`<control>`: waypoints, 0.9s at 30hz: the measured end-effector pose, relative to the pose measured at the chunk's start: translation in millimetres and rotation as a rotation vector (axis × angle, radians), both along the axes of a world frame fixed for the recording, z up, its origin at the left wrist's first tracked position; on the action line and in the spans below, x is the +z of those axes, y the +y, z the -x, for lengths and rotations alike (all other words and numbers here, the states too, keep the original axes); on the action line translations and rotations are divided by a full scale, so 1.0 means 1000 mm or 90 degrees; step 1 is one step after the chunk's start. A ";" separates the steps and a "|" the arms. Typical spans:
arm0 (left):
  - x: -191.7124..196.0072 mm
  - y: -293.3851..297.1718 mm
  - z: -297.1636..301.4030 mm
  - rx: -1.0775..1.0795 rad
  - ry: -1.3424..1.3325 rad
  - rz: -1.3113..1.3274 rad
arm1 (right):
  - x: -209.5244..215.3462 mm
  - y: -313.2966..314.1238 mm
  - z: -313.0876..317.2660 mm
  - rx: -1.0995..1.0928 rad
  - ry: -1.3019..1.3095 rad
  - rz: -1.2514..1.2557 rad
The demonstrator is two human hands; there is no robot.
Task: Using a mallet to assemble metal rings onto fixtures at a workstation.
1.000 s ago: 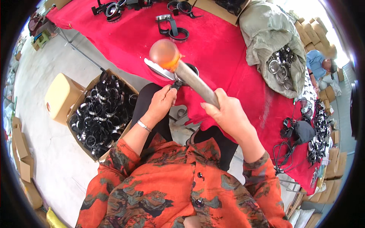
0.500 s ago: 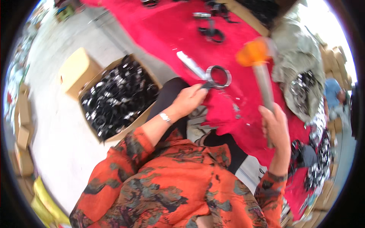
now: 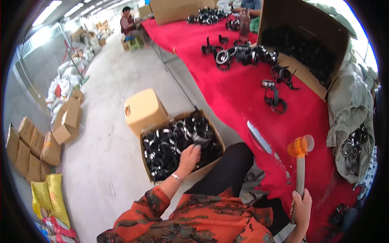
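Head camera, looking down past the worker's lap: a black-and-silver ring fitting [image 3: 203,135] shows within the edges of a brown carton [image 3: 207,167], toward the right edge and just beyond the fingertips of the left hand [image 3: 189,158]. From those fingers it lies ahead and slightly right; blur hides its long axis from me. The fingers are bunched narrow, but I cannot tell whether they grip the fitting or only reach beside it. This hand is plainly the nearer of the 2. The right hand [image 3: 302,204] is well apart, wrapped around a mallet [image 3: 300,172] whose handle points away from the body, orange head outermost.

More black fittings [image 3: 160,148] crowd the carton. Beside it, the red-covered tabletop [image 3: 227,89] runs off toward the far left; 1 metal strip [image 3: 259,137] lies along its left edge, and 1 double-ring piece [image 3: 275,97] rests farther in, near a tipped carton [image 3: 310,81]. A grey-green sack [image 3: 350,113] slumps at the right edge. Pale concrete floor [image 3: 101,154] spreads left, and 1 co-worker [image 3: 127,25] sits by the tabletop's far end.
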State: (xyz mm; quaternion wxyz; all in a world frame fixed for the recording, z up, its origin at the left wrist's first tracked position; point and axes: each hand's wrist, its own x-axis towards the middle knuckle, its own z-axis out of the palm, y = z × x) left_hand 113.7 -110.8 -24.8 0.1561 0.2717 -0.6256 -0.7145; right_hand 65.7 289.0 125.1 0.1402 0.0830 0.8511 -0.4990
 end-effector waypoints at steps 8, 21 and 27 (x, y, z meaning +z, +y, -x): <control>-0.114 -0.093 -0.007 0.165 -0.289 0.490 | 0.007 0.000 0.003 0.043 0.025 -0.002; 0.124 0.067 0.231 -0.096 0.309 0.829 | 0.016 0.006 0.011 0.053 -0.059 0.004; 0.127 0.111 0.312 -0.146 0.157 0.898 | 0.015 0.008 0.007 0.030 -0.075 0.057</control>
